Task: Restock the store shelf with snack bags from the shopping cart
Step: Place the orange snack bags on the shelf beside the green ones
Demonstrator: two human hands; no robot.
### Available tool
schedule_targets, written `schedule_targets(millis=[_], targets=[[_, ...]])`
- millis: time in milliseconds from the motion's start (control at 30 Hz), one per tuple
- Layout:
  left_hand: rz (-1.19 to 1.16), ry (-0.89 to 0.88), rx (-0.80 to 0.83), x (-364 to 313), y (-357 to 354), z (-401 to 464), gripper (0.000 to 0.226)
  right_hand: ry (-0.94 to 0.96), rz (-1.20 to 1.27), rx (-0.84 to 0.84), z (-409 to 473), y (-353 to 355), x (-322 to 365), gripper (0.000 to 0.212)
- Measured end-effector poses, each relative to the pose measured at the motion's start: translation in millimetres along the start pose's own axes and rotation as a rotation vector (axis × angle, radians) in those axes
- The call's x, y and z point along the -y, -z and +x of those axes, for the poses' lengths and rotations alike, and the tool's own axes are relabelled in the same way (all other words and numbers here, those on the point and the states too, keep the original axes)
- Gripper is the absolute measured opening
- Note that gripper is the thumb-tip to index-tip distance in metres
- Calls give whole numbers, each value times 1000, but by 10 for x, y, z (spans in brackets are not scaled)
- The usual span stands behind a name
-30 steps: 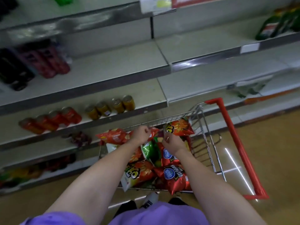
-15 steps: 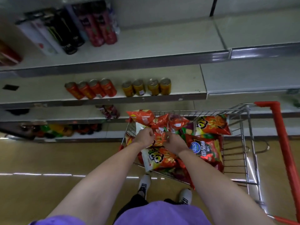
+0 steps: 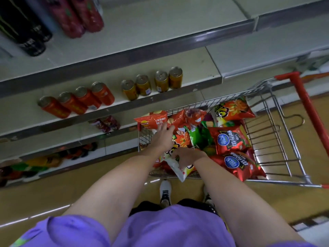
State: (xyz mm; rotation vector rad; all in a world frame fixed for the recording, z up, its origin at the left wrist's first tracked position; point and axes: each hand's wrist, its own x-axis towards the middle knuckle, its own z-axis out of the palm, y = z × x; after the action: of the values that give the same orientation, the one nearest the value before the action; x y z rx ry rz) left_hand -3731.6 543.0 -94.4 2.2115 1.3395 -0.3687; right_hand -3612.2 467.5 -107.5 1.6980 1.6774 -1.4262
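Wire shopping cart (image 3: 277, 122) w/ red handle (image 3: 306, 104) stands beside the store shelf (image 3: 160, 97), loaded w/ snack bags. Left hand (image 3: 162, 138) reaches over the cart's near-left corner, fingers spread and straight, tips touching a red Lay's bag (image 3: 151, 121) w/ Chinese writing; not gripping it. Right hand (image 3: 187, 155) has fingers curled down onto a white-and-orange bag w/ cartoon eyes (image 3: 178, 168) at the cart's near edge, gripping it.

Other bags in cart: 2 red bags w/ round blue logo and Chinese text, one mid-cart (image 3: 229, 139), one nearer (image 3: 236, 164); 1 orange cartoon-eyes bag (image 3: 231, 111) at the far side; 1 green bag (image 3: 197, 138) between; more red bags under, count unclear.

Shelf: 4 red cans (image 3: 76, 102) in a row, 4 gold cans (image 3: 151, 83) to their right, labels too blurred to read. Shelf above: black Monster-logo cans (image 3: 23, 27), 2 dark red cans (image 3: 78, 15). Lower shelf: a dark packet (image 3: 106, 123), blurred. Purple shirt (image 3: 160, 229) and white sneaker (image 3: 165, 191) below.
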Motion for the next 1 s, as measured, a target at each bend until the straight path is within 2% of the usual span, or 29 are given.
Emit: schedule_targets(millis=[67, 133, 233, 300, 400, 567, 633, 733, 833, 933, 1000], targets=[[10, 58, 51, 56, -64, 39, 84, -56, -25, 22, 67, -59, 29, 79], [75, 80, 37, 117, -137, 55, 83, -88, -84, 24, 91, -113, 57, 88], [194, 51, -63, 189, -190, 107, 59, -112, -278, -68, 79, -250, 63, 88], [215, 50, -68, 191, -165, 133, 40, -147, -374, -148, 70, -324, 37, 91], [239, 49, -45, 179, -62, 161, 30, -180, -407, -180, 56, -301, -16, 105], [203, 49, -28, 189, 75, 199, 33, -234, -312, -318, -28, -144, -110, 94], [155, 59, -70, 191, 160, 182, 26, -255, -204, -390, -88, -111, -156, 86], [177, 60, -163, 172, 329, 131, 18, -318, 114, -629, -192, -60, -182, 79], [204, 54, -200, 129, 443, 70, 44, -357, 513, -852, -306, 51, -114, 97], [166, -12, -220, 76, 539, 31, 61, -256, 935, -982, -332, 158, -138, 126], [34, -67, -210, 14, 632, -1, 67, -199, 1108, -1047, -497, 247, -77, 122]])
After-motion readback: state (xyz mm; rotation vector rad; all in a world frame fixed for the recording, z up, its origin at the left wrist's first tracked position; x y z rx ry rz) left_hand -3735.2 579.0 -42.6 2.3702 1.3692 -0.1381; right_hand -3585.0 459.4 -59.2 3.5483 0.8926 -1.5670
